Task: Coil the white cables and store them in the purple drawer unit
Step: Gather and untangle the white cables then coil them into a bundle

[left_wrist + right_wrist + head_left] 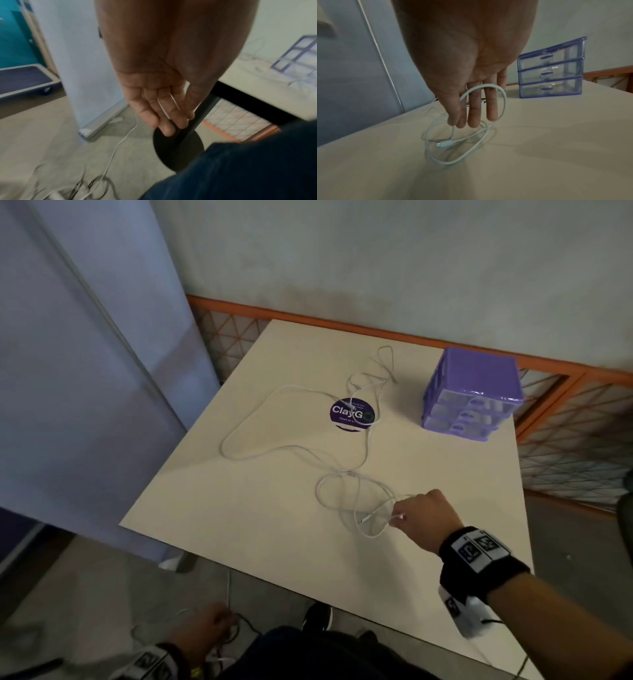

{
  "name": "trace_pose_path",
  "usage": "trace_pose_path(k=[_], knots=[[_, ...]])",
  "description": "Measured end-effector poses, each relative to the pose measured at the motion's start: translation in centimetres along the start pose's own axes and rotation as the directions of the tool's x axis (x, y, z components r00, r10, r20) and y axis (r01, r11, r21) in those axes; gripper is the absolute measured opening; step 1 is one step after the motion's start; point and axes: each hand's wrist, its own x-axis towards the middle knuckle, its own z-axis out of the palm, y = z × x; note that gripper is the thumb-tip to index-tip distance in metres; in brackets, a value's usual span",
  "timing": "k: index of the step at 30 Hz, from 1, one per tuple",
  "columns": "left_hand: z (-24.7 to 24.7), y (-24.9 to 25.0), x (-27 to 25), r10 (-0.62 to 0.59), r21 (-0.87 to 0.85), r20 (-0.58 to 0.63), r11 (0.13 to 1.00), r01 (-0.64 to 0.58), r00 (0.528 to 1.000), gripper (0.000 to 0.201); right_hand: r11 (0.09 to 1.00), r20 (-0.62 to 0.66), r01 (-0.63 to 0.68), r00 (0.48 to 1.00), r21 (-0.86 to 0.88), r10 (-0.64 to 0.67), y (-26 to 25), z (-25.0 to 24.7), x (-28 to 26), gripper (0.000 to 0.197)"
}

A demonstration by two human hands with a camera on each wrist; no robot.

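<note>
My right hand is low over the near right part of the cream table. Its thumb and forefinger pinch a white cable close to its plug. In the right wrist view a loop of that cable arches across my fingers, and looser turns lie on the table under them. A long white cable sprawls across the middle, and a thinner one lies farther back. The purple drawer unit stands at the far right with its three clear drawers pushed in. My left hand hangs below the table edge, fingers relaxed, holding nothing.
A round purple ClayGo sticker lies under the long cable. An orange mesh fence runs behind and right of the table, and a pale blue partition stands left. Under the table are its black pedestal base and floor cables.
</note>
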Motion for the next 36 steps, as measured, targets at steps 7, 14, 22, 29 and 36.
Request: trace_pose_path(k=[7,14,22,29,36], knots=[[-5.1,11.6,-1.4,0.339,0.057,-0.095,0.94,-0.335,0.936,0.016,0.626,-0.095,-0.028,0.982,0.779,0.162,-2.0,-3.7,-0.1,0.023],[-5.9,22.9,-1.6,0.471,-0.001,-0.108,0.881,-0.474,0.876,0.062,0.116,-0.034,0.016,0.988,0.993,0.153,-4.1,-7.9,-0.5,0.027],[-4.8,27.0,0.0,0.534,-0.138,-0.31,0.794,-0.593,0.787,0.031,0.275,-0.108,0.01,0.933,0.961,0.343,-1.7,-7.3,-0.6,0.026],[-9.9,28.8,-1.5,0.574,-0.066,-0.525,0.709,-0.702,0.629,0.03,0.739,0.031,-0.334,0.92,0.585,0.391,0.9,-3.7,-0.3,0.019],[-9.7,30.7,-2.4,0.735,0.238,-0.279,0.676,-0.697,0.618,0.021,0.769,-0.514,0.282,0.855,0.574,0.07,-4.6,-7.6,1.2,0.043]])
